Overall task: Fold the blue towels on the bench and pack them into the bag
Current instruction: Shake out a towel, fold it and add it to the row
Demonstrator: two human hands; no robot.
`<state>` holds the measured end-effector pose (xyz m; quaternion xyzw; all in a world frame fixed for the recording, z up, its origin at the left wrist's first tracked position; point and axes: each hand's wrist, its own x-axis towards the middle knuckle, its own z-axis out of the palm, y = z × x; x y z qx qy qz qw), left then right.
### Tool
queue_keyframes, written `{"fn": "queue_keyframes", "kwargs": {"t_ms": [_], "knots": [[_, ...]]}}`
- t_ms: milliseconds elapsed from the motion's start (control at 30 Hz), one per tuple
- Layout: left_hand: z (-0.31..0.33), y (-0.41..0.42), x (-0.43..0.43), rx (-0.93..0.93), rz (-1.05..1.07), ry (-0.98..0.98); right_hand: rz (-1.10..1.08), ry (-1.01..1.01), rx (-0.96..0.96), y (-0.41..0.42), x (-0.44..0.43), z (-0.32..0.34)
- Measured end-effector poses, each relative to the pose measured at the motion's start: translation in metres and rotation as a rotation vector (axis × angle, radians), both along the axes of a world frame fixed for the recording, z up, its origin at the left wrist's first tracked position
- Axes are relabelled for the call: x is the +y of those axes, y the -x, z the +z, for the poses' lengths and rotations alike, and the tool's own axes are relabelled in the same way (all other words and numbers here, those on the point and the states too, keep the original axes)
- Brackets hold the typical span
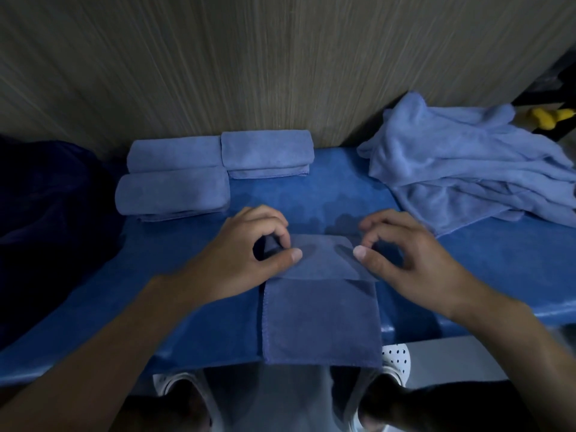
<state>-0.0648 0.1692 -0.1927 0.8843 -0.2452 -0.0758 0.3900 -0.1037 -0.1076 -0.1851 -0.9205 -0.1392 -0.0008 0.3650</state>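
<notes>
On the blue padded bench (498, 260), my left hand (249, 254) and right hand (414, 260) each pinch a far corner of the narrow dark-blue microfibre towel (321, 322), so the turned-over flap lands square; three folded light-blue towels (174, 194) sit stacked behind, out of the way.

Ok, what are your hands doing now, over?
Copy: left hand and right hand both pinch the towel at its far fold. Three folded towels behind, loose pile right. Nothing blocking.
</notes>
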Motion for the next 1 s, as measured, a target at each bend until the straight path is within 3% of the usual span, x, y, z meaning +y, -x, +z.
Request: {"fn": "queue_keyframes", "kwargs": {"t_ms": [200, 367, 567, 667, 867, 1000], "knots": [[0.001, 0.005, 0.002, 0.083, -0.005, -0.03, 0.018, 0.012, 0.023, 0.002, -0.002, -0.004], [0.0, 0.001, 0.002, 0.069, -0.026, -0.211, 0.02, 0.132, 0.152, 0.002, -0.008, -0.003], [0.004, -0.002, 0.001, 0.148, -0.021, -0.168, 0.018, 0.084, 0.256, -0.004, -0.007, 0.0], [0.005, -0.003, 0.0, 0.194, 0.007, -0.079, 0.012, 0.034, 0.209, -0.009, 0.0, 0.001], [0.006, -0.005, -0.004, -0.116, 0.033, -0.023, -0.06, 0.133, -0.144, -0.014, 0.014, 0.004], [0.009, 0.001, -0.005, -0.219, -0.049, -0.026, 0.032, 0.168, -0.159, -0.01, 0.016, 0.006]]}}
